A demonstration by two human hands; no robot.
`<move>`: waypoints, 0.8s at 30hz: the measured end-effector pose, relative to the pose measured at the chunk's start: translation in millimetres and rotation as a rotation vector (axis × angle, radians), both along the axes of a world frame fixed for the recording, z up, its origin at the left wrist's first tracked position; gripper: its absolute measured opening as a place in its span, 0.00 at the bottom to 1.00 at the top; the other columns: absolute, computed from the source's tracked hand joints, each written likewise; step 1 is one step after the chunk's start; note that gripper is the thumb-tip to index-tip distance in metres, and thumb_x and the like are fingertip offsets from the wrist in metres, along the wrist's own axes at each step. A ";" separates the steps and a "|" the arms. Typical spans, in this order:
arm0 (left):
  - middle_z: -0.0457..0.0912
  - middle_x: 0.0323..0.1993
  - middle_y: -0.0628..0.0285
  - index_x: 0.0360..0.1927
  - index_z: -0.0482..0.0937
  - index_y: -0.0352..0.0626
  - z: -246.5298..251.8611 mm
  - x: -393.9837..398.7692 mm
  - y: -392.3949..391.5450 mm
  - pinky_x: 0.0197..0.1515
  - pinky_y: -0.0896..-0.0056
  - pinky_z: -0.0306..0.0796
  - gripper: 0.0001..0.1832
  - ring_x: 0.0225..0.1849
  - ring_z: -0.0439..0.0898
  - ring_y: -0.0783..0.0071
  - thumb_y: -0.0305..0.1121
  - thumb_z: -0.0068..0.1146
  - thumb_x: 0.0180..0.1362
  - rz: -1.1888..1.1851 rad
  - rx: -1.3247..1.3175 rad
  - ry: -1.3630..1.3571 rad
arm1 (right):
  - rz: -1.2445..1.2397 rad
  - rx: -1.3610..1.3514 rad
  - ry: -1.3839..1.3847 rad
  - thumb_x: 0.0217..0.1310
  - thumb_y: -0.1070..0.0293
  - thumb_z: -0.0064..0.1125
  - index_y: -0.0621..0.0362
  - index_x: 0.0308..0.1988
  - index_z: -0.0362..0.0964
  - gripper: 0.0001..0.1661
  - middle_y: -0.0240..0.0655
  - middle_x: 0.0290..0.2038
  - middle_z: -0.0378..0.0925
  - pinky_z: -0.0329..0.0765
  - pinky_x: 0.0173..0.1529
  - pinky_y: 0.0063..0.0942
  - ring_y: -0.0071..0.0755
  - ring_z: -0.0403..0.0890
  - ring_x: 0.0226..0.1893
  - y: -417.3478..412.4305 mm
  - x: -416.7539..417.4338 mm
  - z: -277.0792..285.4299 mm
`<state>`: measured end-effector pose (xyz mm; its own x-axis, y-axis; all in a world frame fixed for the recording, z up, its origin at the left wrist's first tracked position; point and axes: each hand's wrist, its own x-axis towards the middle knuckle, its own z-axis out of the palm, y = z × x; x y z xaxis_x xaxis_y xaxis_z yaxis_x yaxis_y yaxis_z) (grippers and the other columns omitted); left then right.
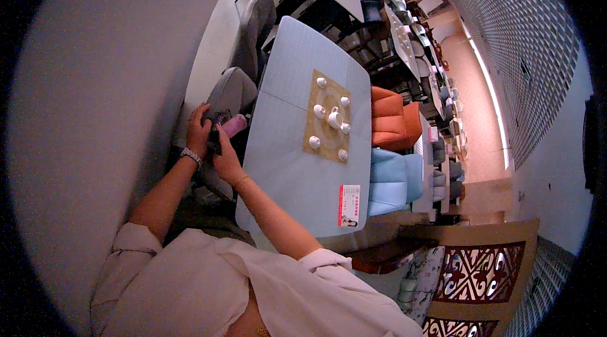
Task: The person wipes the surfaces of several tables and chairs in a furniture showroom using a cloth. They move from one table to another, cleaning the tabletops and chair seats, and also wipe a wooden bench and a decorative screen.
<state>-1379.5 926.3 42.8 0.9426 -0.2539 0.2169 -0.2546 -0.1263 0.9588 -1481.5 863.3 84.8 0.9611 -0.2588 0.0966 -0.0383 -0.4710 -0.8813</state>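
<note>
My left hand (198,130), with a metal-band wristwatch (191,156) on its wrist, is at a small dark object (215,141) beside the table's left edge. Against the same object, my right hand (226,159) has its fingers bent from the other side. Just beyond them shows a pink-purple, soft-looking thing (234,125); whether it is held or lies on a chair cannot be told. A grey upholstered chair (232,88) is behind the hands. The fingers hide most of the dark object, so its kind is unclear.
Right of my hands stands a grey dining table (280,161) with a gold placemat (327,145), a white teapot (335,119), several white cups (314,142) and a printed card (349,205). Orange (393,116) and blue (393,180) chairs line its far side. A plain wall (104,76) rises at left.
</note>
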 end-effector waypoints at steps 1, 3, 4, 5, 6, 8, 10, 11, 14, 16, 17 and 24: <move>0.69 0.51 0.53 0.46 0.71 0.40 -0.4 0.7 0.8 0.59 0.66 0.57 0.19 0.55 0.66 0.58 0.23 0.44 0.47 0.000 -0.001 0.005 | -0.005 -0.018 -0.007 0.43 0.89 0.38 0.63 0.60 0.47 0.40 0.46 0.61 0.52 0.48 0.64 0.28 0.42 0.50 0.63 3.0 -0.6 3.2; 0.69 0.52 0.53 0.46 0.71 0.40 2.9 0.5 2.5 0.59 0.66 0.57 0.19 0.55 0.66 0.58 0.23 0.44 0.47 0.012 0.011 0.014 | -0.012 -0.056 -0.021 0.42 0.88 0.37 0.63 0.60 0.44 0.41 0.47 0.61 0.51 0.48 0.64 0.29 0.43 0.50 0.63 8.7 -8.1 6.9; 0.69 0.51 0.53 0.46 0.70 0.40 10.3 -3.2 0.8 0.59 0.66 0.57 0.19 0.55 0.66 0.58 0.22 0.44 0.47 0.013 0.022 0.017 | -0.044 -0.101 0.007 0.42 0.88 0.38 0.63 0.60 0.45 0.40 0.47 0.61 0.51 0.49 0.64 0.29 0.44 0.51 0.62 3.9 -18.8 -9.3; 0.69 0.51 0.53 0.46 0.70 0.39 15.2 -6.7 -1.8 0.59 0.66 0.57 0.19 0.55 0.66 0.58 0.22 0.44 0.47 0.011 0.033 0.019 | -0.080 -0.146 0.034 0.42 0.88 0.38 0.63 0.60 0.46 0.40 0.48 0.60 0.52 0.50 0.63 0.30 0.44 0.52 0.62 -6.2 -33.9 -38.9; 0.70 0.51 0.53 0.46 0.70 0.39 14.3 -7.4 -3.0 0.59 0.66 0.57 0.19 0.55 0.66 0.59 0.22 0.44 0.47 0.012 0.032 0.019 | -0.108 -0.189 0.062 0.42 0.87 0.39 0.63 0.60 0.47 0.40 0.48 0.60 0.52 0.51 0.63 0.31 0.44 0.52 0.62 -11.3 -45.7 -58.7; 0.70 0.50 0.53 0.46 0.70 0.39 9.6 -4.4 -0.5 0.59 0.66 0.57 0.19 0.54 0.67 0.59 0.22 0.44 0.46 0.035 0.034 0.015 | -0.079 -0.130 0.345 0.42 0.87 0.40 0.62 0.57 0.51 0.37 0.49 0.57 0.57 0.54 0.61 0.32 0.45 0.57 0.59 -12.9 -59.7 -63.7; 0.70 0.50 0.54 0.46 0.70 0.39 8.7 -3.5 0.1 0.59 0.66 0.57 0.19 0.54 0.67 0.59 0.22 0.44 0.46 0.045 0.026 -0.007 | -0.050 -0.079 0.521 0.41 0.87 0.40 0.62 0.55 0.55 0.35 0.50 0.54 0.62 0.57 0.59 0.33 0.47 0.61 0.56 -13.7 -71.3 -70.8; 0.70 0.50 0.54 0.45 0.70 0.39 8.3 -3.1 0.8 0.59 0.66 0.57 0.19 0.54 0.67 0.59 0.22 0.44 0.46 0.046 0.026 -0.009 | -0.030 -0.057 0.556 0.41 0.86 0.40 0.62 0.54 0.57 0.33 0.50 0.52 0.65 0.58 0.58 0.33 0.47 0.63 0.55 -13.4 -74.9 -74.9; 0.70 0.50 0.53 0.45 0.71 0.39 14.9 -8.8 -4.9 0.59 0.66 0.57 0.19 0.54 0.67 0.59 0.22 0.44 0.46 0.006 0.023 0.003 | -0.050 -0.048 0.596 0.41 0.86 0.41 0.63 0.52 0.59 0.32 0.49 0.46 0.70 0.60 0.57 0.34 0.49 0.67 0.51 -26.0 -81.5 -107.4; 0.70 0.50 0.53 0.45 0.71 0.39 15.2 -7.7 -1.8 0.59 0.66 0.57 0.19 0.54 0.67 0.59 0.22 0.44 0.46 0.006 0.026 0.003 | -0.098 -0.115 0.600 0.41 0.86 0.40 0.63 0.53 0.59 0.33 0.49 0.47 0.70 0.59 0.57 0.34 0.49 0.66 0.52 -20.9 -72.5 -98.9; 0.70 0.50 0.53 0.45 0.71 0.39 13.3 -5.5 1.8 0.59 0.66 0.57 0.19 0.54 0.67 0.59 0.22 0.45 0.46 0.021 0.032 -0.004 | -0.137 -0.178 0.601 0.41 0.87 0.40 0.63 0.54 0.57 0.34 0.49 0.48 0.68 0.58 0.59 0.33 0.48 0.65 0.53 -12.2 -63.4 -80.3; 0.70 0.50 0.53 0.46 0.71 0.39 -1.7 -0.5 -2.5 0.59 0.66 0.57 0.19 0.54 0.67 0.58 0.24 0.45 0.47 0.021 0.047 -0.024 | 0.003 -0.180 0.042 0.41 0.89 0.42 0.64 0.60 0.45 0.42 0.47 0.62 0.48 0.47 0.65 0.30 0.44 0.49 0.63 26.3 -38.0 11.7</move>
<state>-1379.9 923.8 41.0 0.9425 -0.2448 0.2276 -0.2742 -0.1768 0.9453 -1519.4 889.6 96.5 0.9661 -0.2378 0.1006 -0.0717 -0.6212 -0.7804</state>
